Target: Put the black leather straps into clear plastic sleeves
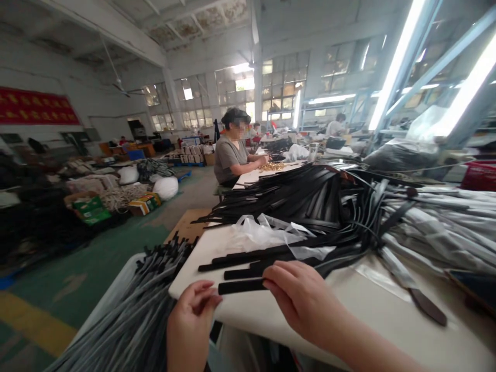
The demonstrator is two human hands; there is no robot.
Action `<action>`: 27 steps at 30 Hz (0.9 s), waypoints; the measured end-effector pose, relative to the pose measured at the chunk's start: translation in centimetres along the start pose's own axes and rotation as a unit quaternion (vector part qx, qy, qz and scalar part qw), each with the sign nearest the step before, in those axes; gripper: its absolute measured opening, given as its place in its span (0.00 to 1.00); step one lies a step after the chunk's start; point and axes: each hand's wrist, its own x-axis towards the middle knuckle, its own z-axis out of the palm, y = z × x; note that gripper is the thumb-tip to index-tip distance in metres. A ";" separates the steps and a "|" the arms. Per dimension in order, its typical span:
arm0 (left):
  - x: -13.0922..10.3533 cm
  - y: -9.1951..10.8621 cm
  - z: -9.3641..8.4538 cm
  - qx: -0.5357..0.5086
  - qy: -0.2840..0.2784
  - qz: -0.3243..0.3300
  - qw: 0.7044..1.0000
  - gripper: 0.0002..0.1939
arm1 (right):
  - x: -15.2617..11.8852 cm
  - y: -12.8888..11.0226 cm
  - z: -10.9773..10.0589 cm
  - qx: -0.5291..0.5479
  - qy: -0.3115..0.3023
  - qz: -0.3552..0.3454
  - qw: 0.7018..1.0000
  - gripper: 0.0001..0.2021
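A black strip (242,286) lies near the front edge of the pale table (251,310). My right hand (298,289) grips it from above, with the fingers closed round its right part. At the strip's left end is my left hand (196,315), its thumb and fingertips pinched together; whatever sits between them is too small to make out. More black strips (236,274) lie side by side just behind, running right into a bundle. A crumpled clear plastic bag (267,230) rests on top of them.
Left of the table, a container holds many long grey-black strips (135,305). A large black strip pile (310,199) covers the table's middle. A dark-bladed tool (428,307) lies at the right, near wrapped bundles (434,227). Across the pile sits a person (234,157).
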 end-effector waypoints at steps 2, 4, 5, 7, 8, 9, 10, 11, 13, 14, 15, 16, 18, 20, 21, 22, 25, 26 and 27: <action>-0.1 0.3 0.1 0.011 0.007 0.003 1.000 0.22 | -0.4 -0.6 -0.4 -0.043 -0.018 -0.008 0.999 0.10; -0.2 0.4 0.4 0.013 0.001 0.004 1.000 0.21 | -0.5 -0.6 -0.1 -0.074 -0.033 -0.004 0.997 0.10; -0.3 0.4 0.5 0.013 -0.005 0.005 1.000 0.21 | -0.5 -0.5 0.1 -0.082 -0.035 -0.001 0.996 0.10; -0.5 0.3 0.6 0.014 -0.018 0.007 1.000 0.21 | -0.5 -0.2 0.5 -0.088 -0.034 0.009 0.995 0.09; -0.5 0.2 0.6 0.016 -0.022 0.009 1.000 0.21 | -0.5 -0.1 0.5 -0.087 -0.034 0.013 0.996 0.09; -0.6 0.2 0.6 0.017 -0.025 0.011 0.999 0.20 | -0.5 0.0 0.5 -0.085 -0.035 0.014 0.996 0.09; -0.6 0.1 0.5 0.017 -0.026 0.013 0.999 0.20 | -0.5 0.1 0.5 -0.083 -0.034 0.014 0.996 0.09; -0.6 0.0 0.5 0.017 -0.026 0.015 0.999 0.20 | -0.5 0.0 0.4 -0.081 -0.035 0.012 0.996 0.09; -0.6 0.1 0.4 0.018 -0.022 0.015 0.999 0.19 | -0.5 -0.1 0.3 -0.081 -0.035 0.009 0.996 0.09; -0.6 0.1 0.4 0.020 -0.022 0.015 0.999 0.19 | -0.6 -0.1 0.3 -0.084 -0.034 0.009 0.996 0.09; -0.6 0.2 0.5 0.023 -0.021 0.017 0.999 0.19 | -0.6 -0.2 0.4 -0.088 -0.034 0.010 0.995 0.08; -0.6 0.3 0.5 0.028 -0.021 0.020 0.999 0.19 | -0.7 -0.2 0.4 -0.093 -0.035 0.008 0.995 0.08; -0.7 0.5 0.6 0.039 -0.020 0.027 0.999 0.19 | -0.9 -0.2 0.5 -0.104 -0.040 0.004 0.994 0.07; -0.9 0.6 0.7 0.044 -0.014 0.031 0.998 0.18 | -1.0 0.0 0.4 -0.116 -0.049 0.002 0.992 0.06; -1.0 0.7 0.7 0.044 -0.008 0.032 0.998 0.17 | -1.0 0.1 0.3 -0.124 -0.054 0.002 0.991 0.06; -1.1 0.8 0.7 0.046 -0.002 0.034 0.998 0.17 | -1.1 0.2 0.1 -0.132 -0.061 0.002 0.989 0.06; -1.4 1.1 0.7 0.068 -0.005 0.041 0.997 0.15 | -0.9 0.3 -0.5 -0.151 -0.098 -0.025 0.983 0.06; -1.5 1.4 0.8 0.080 -0.022 0.045 0.996 0.14 | -0.8 0.2 -0.8 -0.156 -0.111 -0.042 0.981 0.06; -1.6 1.7 1.0 0.097 -0.050 0.053 0.993 0.13 | -0.7 0.0 -0.9 -0.160 -0.123 -0.059 0.978 0.05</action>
